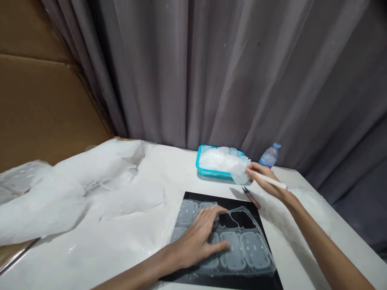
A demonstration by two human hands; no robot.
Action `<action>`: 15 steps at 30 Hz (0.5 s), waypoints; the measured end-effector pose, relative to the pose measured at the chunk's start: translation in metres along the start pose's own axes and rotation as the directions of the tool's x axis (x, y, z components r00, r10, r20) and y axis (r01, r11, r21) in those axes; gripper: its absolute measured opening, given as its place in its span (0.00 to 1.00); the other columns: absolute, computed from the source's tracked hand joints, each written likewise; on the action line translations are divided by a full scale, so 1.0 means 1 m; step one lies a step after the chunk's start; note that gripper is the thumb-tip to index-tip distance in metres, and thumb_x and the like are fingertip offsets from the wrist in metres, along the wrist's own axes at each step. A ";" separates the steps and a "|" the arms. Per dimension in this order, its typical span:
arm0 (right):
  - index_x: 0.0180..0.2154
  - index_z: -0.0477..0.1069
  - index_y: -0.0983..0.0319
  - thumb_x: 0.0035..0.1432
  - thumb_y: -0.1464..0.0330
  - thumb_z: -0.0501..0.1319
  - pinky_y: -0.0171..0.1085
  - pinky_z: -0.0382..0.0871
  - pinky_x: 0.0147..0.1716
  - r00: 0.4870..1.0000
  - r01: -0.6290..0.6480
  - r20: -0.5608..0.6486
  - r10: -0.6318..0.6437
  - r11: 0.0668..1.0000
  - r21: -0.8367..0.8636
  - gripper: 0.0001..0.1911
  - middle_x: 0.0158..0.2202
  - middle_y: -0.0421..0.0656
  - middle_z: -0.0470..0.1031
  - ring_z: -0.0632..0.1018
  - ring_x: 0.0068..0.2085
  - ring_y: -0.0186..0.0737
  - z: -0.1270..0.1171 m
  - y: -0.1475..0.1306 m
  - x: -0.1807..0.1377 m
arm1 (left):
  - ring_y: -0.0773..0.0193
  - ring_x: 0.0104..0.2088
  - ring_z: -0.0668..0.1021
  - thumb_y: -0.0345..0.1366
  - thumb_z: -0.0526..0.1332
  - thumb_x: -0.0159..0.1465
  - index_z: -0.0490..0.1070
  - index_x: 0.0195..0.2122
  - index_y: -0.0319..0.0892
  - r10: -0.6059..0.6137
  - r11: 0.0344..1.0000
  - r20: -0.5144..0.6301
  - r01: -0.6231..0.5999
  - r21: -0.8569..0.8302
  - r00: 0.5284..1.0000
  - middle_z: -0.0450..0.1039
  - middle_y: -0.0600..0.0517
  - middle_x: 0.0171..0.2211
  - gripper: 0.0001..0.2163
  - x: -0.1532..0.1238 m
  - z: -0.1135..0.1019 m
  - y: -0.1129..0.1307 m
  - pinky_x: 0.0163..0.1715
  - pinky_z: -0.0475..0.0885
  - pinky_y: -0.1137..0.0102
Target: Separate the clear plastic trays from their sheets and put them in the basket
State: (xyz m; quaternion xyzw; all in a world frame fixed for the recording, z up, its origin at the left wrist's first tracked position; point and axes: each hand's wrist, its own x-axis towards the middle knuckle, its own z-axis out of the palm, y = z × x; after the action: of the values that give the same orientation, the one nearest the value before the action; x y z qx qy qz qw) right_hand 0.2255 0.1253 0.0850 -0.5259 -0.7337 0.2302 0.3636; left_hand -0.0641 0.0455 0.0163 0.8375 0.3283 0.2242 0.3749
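Observation:
My left hand (204,233) lies with fingers spread on a clear plastic sheet (232,247) of moulded, rounded panels. Two panel-shaped openings in the sheet show the black board (196,196) beneath it. My right hand (266,181) is closed, holding a white pen-like tool (272,182) that points back over the wrist. Its fingertips also pinch a translucent plastic piece (239,174) at the right edge of a blue basket (198,163). Inside the basket is a heap of similar pale pieces (217,158). Small thread snips (251,197) rest on the table below my right hand.
Behind my right hand stands a water bottle (270,155). Crumpled white plastic wrapping (99,173) covers the table's left side, beside a brown cardboard panel (45,104). More clear plastic (314,213) lies at the right. A grey curtain (211,72) hangs along the table's back edge.

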 end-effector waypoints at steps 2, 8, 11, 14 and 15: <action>0.33 0.72 0.61 0.66 0.54 0.57 0.38 0.69 0.33 0.998 -0.004 -0.057 0.003 1.000 -0.021 0.18 0.27 0.41 0.75 0.77 0.31 0.41 -0.003 0.004 0.033 | 0.47 0.63 0.68 0.51 0.63 0.69 0.63 0.62 0.50 0.018 0.998 -0.028 -0.016 0.062 0.999 0.66 0.46 0.63 0.24 -0.010 -0.011 0.003 0.63 0.65 0.50; 0.35 0.77 0.62 0.65 0.59 0.57 0.45 0.69 0.45 0.975 0.003 -0.222 -0.028 0.994 -0.110 0.16 0.38 0.50 0.78 0.77 0.43 0.50 0.016 0.008 0.049 | 0.50 0.60 0.72 0.47 0.58 0.74 0.69 0.59 0.51 0.062 0.967 0.069 -0.077 0.244 0.996 0.71 0.48 0.61 0.16 -0.039 -0.046 -0.009 0.61 0.68 0.55; 0.46 0.78 0.59 0.68 0.60 0.57 0.43 0.71 0.46 0.989 0.066 -0.124 -0.076 0.995 -0.079 0.15 0.42 0.46 0.79 0.79 0.43 0.46 0.043 -0.015 0.001 | 0.51 0.62 0.71 0.47 0.56 0.75 0.70 0.60 0.53 0.077 0.956 0.100 -0.102 0.275 0.992 0.69 0.49 0.63 0.16 -0.042 -0.048 -0.020 0.62 0.67 0.55; 0.56 0.71 0.57 0.71 0.60 0.57 0.39 0.73 0.42 0.977 0.082 0.189 -0.098 0.992 0.091 0.16 0.40 0.43 0.80 0.80 0.40 0.41 0.072 -0.042 -0.053 | 0.50 0.59 0.74 0.47 0.56 0.74 0.70 0.60 0.50 0.113 0.943 0.054 -0.124 0.309 0.992 0.72 0.47 0.60 0.16 -0.037 -0.039 -0.026 0.60 0.68 0.55; 0.53 0.72 0.57 0.70 0.60 0.58 0.38 0.73 0.41 0.963 0.077 0.249 -0.105 0.990 0.118 0.14 0.40 0.43 0.80 0.80 0.39 0.41 0.080 -0.048 -0.067 | 0.50 0.58 0.74 0.48 0.57 0.74 0.69 0.60 0.49 0.111 0.940 0.027 -0.114 0.321 0.993 0.73 0.47 0.59 0.17 -0.035 -0.034 -0.028 0.59 0.68 0.54</action>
State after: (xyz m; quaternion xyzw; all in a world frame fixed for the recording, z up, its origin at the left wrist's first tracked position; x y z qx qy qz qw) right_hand 0.1474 0.0493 0.0496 -0.4375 -0.7843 0.3178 0.3040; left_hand -0.1197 0.0511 0.0118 0.9058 0.3103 0.1852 0.2213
